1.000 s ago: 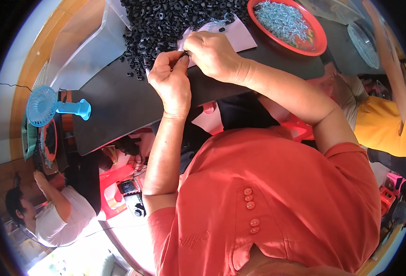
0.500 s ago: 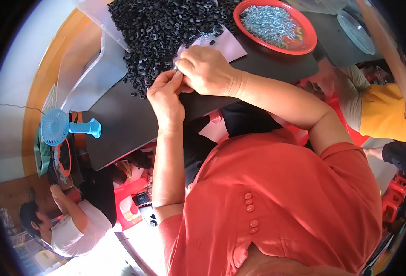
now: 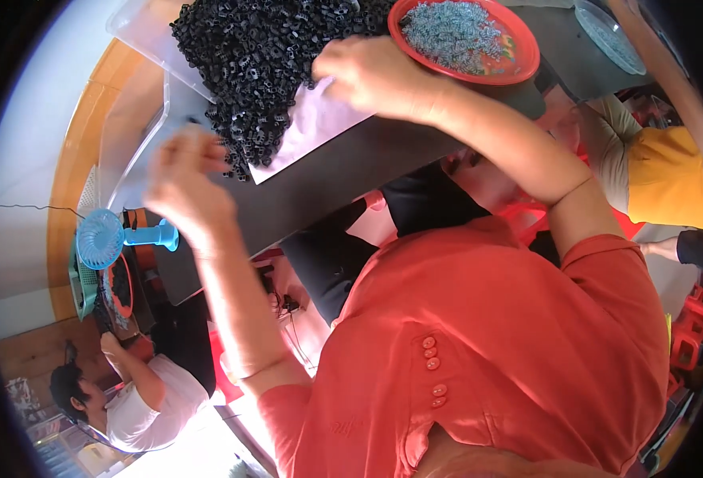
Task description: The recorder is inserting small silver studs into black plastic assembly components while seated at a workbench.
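A heap of small black plastic parts point(image 3: 248, 68) covers the far side of the dark table. My right hand point(image 3: 367, 73) is at the heap's right edge, over a pale sheet of paper point(image 3: 319, 123). Its fingers are bent and drawn together at the black parts; whatever they hold is hidden. My left hand point(image 3: 188, 179) is apart from it, left of the heap and beside a clear plastic bin point(image 3: 148, 151). Motion smears its fingers. A small dark speck, too blurred to name, shows just above those fingers.
A red round tray point(image 3: 526, 68) of small silvery metal pieces stands right of the heap. Left, a blue handheld fan point(image 3: 100, 239) is at the table point(image 3: 287, 203) edge. A person in white point(image 3: 160, 402) sits lower left; another in yellow point(image 3: 670, 179) is at the right.
My hands were together in front of the heap and have parted. The left moved left toward the clear bin; the right moved up and right to the heap's edge, uncovering more of the paper.
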Motion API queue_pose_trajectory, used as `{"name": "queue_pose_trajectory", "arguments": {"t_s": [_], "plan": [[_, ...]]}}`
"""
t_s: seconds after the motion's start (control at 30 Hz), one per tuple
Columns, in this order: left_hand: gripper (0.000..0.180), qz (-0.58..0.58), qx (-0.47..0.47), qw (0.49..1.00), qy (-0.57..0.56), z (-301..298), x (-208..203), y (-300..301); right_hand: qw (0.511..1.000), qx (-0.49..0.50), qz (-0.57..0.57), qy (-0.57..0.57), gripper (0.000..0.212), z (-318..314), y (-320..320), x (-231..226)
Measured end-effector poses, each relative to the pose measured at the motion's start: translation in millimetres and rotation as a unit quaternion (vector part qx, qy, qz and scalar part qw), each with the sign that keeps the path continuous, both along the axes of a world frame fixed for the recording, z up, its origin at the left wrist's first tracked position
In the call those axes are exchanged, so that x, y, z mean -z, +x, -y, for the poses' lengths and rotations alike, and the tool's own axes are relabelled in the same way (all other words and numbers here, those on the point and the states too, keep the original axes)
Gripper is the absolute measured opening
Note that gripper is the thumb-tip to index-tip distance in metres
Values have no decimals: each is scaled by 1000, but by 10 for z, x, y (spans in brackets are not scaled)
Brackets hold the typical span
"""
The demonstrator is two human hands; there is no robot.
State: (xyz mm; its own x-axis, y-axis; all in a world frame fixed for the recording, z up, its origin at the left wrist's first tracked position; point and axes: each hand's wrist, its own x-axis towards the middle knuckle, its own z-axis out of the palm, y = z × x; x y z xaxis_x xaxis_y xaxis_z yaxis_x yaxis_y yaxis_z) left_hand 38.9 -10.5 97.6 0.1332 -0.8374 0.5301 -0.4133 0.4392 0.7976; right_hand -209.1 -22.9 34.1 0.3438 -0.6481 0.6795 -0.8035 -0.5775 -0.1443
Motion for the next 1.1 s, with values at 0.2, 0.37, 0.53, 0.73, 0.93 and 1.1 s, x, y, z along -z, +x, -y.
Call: {"name": "queue_pose_trajectory", "arguments": {"t_s": [0.2,0.37,0.53,0.73,0.93,1.1], "plan": [[15,197,-110,966,-126,791,-297,609,985,80,-137,66,14,210,-243,286],[12,186,-17,976,-109,366,175,-104,988,76,-123,48,14,185,-276,252],[14,250,109,960,-66,483,620,-488,990,47,-114,63,13,209,-184,306],[15,483,91,860,-139,612,867,-740,991,50,-109,55,12,207,-190,365],[17,357,122,919,-110,515,836,-782,997,40,-53,28,11,242,-192,344],[17,413,129,893,-124,494,995,-1011,999,29,-11,38,5,271,-232,376]]}}
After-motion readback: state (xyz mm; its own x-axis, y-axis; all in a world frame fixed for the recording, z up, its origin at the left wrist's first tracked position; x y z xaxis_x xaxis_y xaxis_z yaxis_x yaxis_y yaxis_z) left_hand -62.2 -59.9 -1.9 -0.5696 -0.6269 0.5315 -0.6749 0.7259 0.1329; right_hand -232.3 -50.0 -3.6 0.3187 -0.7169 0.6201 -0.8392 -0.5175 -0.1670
